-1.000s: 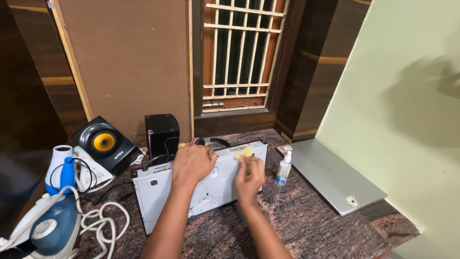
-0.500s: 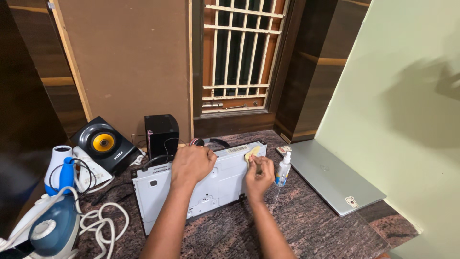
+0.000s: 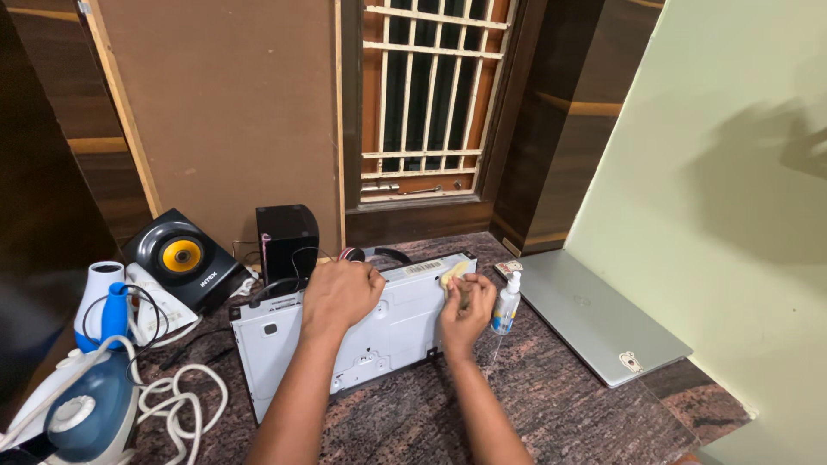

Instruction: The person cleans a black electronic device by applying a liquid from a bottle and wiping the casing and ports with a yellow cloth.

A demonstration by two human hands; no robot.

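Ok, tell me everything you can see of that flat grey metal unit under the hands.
The flat grey metal unit is a wide, shallow box of pale sheet metal with small screws, slots and a sticker near its far edge. It lies flat and slightly askew on the dark stone counter. The left hand presses on its top near the far edge; the right hand holds a yellowish cloth against its far right corner. Dark cables run at its far left. A small spray bottle stands just off its right end.

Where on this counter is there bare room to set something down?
Bare stone lies in front of the metal case, between the right hand and the laptop. The left end is crowded: iron, cord, speakers.
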